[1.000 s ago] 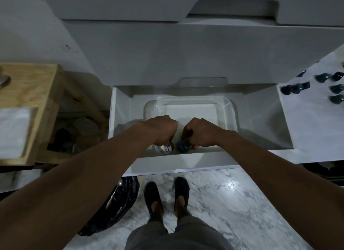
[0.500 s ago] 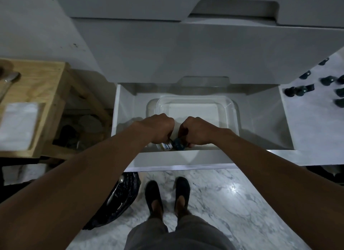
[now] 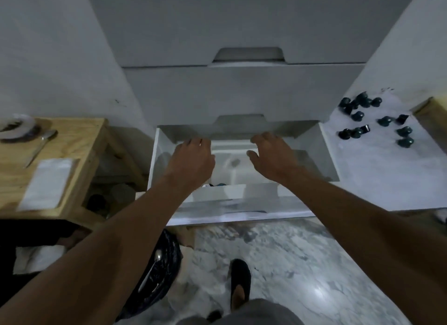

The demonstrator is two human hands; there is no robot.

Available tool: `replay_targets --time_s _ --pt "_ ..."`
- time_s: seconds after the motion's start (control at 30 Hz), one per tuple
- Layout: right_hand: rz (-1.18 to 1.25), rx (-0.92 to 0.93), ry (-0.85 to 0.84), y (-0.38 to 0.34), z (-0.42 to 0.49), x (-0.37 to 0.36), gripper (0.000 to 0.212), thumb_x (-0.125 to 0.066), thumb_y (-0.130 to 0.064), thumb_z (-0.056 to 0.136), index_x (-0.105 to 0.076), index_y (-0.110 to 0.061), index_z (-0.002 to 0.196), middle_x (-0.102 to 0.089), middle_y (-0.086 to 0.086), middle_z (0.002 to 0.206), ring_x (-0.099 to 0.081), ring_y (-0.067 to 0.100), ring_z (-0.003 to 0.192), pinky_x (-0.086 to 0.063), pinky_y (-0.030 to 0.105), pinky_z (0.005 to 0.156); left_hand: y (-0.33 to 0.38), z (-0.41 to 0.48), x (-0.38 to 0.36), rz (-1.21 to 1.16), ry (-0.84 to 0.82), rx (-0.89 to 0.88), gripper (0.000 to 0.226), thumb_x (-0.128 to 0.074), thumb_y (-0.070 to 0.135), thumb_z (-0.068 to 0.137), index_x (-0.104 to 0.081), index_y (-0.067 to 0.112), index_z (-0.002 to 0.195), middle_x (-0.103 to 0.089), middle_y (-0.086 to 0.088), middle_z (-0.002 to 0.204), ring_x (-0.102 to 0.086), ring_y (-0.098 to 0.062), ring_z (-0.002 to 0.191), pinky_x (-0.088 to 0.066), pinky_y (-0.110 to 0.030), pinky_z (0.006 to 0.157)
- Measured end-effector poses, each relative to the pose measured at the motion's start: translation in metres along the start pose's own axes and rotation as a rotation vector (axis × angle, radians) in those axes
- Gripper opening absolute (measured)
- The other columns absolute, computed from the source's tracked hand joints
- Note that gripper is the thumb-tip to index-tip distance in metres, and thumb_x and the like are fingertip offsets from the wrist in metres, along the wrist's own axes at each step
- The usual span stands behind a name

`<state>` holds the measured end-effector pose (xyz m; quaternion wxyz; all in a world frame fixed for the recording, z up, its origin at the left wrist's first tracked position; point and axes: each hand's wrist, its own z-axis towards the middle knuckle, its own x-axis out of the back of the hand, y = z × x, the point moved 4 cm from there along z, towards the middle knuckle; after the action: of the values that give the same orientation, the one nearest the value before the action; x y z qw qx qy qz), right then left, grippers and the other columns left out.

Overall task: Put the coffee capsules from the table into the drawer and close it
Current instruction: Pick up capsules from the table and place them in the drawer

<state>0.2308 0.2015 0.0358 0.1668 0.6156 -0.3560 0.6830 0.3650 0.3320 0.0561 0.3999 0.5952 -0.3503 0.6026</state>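
Observation:
The white drawer (image 3: 242,211) stands pulled out below me, with a clear plastic tub (image 3: 232,155) inside it. My left hand (image 3: 192,160) and my right hand (image 3: 271,155) hover over the tub, fingers spread, holding nothing. Two capsules (image 3: 216,185), one pale and one teal, peek out at the tub's near edge, partly hidden behind the drawer front. Several dark teal coffee capsules (image 3: 377,121) lie scattered on the white marble table (image 3: 377,179) to the right of the drawer.
A wooden side table (image 3: 72,155) stands at the left with a plate (image 3: 17,128), a spoon (image 3: 40,144) and a white napkin (image 3: 47,183). A black bag (image 3: 157,276) sits on the marble floor by my feet. Closed drawers rise above the open one.
Both hands were fists holding capsules low at the tub's near edge; now they are open, empty and lifted farther back. The two capsules stay in the tub. The view has tilted up.

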Motion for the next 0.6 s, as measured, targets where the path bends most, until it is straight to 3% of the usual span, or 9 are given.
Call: replay_targets --time_s 0.2,0.3,0.5,0.6 --pt "-0.052 -0.047 0.271 0.013 -0.074 0.053 0.041 -0.054 -0.033 0.093 -0.053 -0.007 0.126 -0.055 0.016 0.128 -0.047 0.036 0.120 -0.044 0.046 0.097 0.036 -0.034 0.026 -0.069 0.271 -0.218 0.046 -0.058 0.029 0.089 -0.051 -0.001 0.123 -0.057 -0.022 0.121 -0.055 -0.038 0.110 -0.044 -0.045 0.096" --pt "-0.047 -0.142 0.304 0.032 -0.109 0.070 0.043 -0.051 -0.033 0.095 -0.052 -0.006 0.128 -0.054 0.016 0.132 -0.046 0.036 0.124 -0.042 0.045 0.102 0.066 -0.041 0.037 -0.106 0.279 -0.310 0.046 -0.056 0.029 0.090 -0.051 -0.003 0.123 -0.057 -0.023 0.121 -0.055 -0.039 0.110 -0.044 -0.045 0.097" --pt "-0.062 -0.300 0.344 0.083 -0.166 0.098 0.048 -0.048 -0.034 0.097 -0.045 -0.009 0.138 -0.046 0.015 0.142 -0.041 0.034 0.131 -0.038 0.044 0.106 0.151 -0.046 0.063 -0.110 0.322 -0.516 0.026 -0.067 0.015 0.080 -0.059 -0.005 0.096 -0.062 -0.022 0.089 -0.061 -0.037 0.079 -0.053 -0.040 0.075" --pt "-0.056 -0.372 0.362 0.116 -0.186 0.111 0.048 -0.047 -0.035 0.097 -0.044 -0.011 0.138 -0.047 0.015 0.141 -0.041 0.035 0.130 -0.040 0.045 0.104 0.196 -0.046 0.068 -0.143 0.319 -0.598 0.027 -0.064 0.015 0.084 -0.058 -0.006 0.100 -0.062 -0.024 0.092 -0.059 -0.038 0.083 -0.051 -0.041 0.077"
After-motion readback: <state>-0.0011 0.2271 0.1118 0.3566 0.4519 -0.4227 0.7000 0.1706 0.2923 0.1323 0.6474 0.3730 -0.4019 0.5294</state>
